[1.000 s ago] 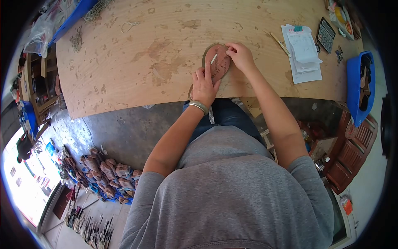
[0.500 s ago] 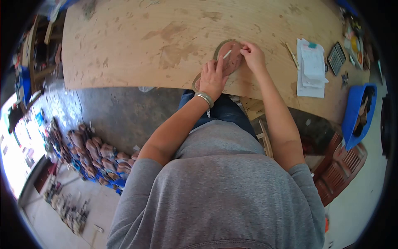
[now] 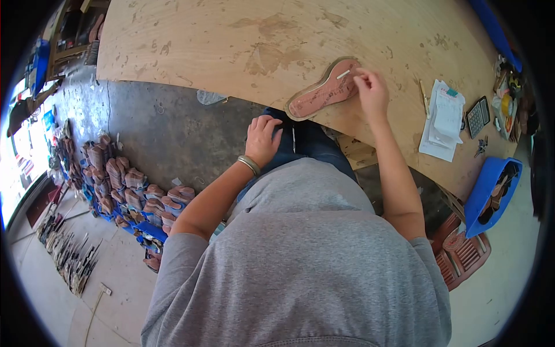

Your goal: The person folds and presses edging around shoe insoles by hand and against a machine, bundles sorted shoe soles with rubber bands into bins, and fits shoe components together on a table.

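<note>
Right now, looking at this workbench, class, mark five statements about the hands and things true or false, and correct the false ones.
1. The left hand grips the shoe sole. False: it is apart from the sole, off the table.
2. The right hand is at the sole's wider end. True.
3. A short white strip lies on the sole. True.
4. The calculator lies on the papers. False: it lies beside them.
5. A bangle circles the left wrist. True.

Shoe sole (image 3: 325, 95): reddish-brown, dark-printed, greenish-rimmed | lying flat, aslant on table (image 3: 202, 43) | narrow end near left, by table's edge; wide end far right, bearing small white strip (image 3: 343, 74)
</note>
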Demonstrator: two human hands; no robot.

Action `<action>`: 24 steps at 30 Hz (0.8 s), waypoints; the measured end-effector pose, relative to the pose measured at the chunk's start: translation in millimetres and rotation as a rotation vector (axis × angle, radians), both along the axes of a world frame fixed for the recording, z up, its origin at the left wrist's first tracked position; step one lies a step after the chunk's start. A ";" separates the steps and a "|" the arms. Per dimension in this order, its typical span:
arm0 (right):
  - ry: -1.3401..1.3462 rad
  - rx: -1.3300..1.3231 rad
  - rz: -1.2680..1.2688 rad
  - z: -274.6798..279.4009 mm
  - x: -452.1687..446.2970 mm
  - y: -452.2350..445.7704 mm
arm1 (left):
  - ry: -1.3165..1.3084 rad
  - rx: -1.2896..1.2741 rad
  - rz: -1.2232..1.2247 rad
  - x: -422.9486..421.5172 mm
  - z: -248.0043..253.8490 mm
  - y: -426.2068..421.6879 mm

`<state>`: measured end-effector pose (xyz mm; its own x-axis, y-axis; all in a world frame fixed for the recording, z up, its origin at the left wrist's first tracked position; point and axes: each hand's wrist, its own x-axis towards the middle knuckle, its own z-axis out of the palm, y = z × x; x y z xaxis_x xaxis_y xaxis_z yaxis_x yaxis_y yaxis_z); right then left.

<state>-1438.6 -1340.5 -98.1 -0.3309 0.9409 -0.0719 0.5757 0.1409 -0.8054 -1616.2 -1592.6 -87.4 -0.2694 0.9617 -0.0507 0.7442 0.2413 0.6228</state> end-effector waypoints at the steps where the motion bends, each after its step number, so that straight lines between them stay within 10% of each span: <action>1: 0.004 0.010 0.129 5.7 -5.0 -8.8 | 0.020 -0.006 0.028 -1.1 0.3 -1.2; 12: -0.109 0.476 0.953 4.7 -39.0 -64.5 | 0.102 -0.013 -0.031 5.9 -3.8 30.2; 24: -0.089 0.479 1.029 -8.9 -43.3 -54.6 | 0.132 0.027 -0.038 1.4 -17.0 13.7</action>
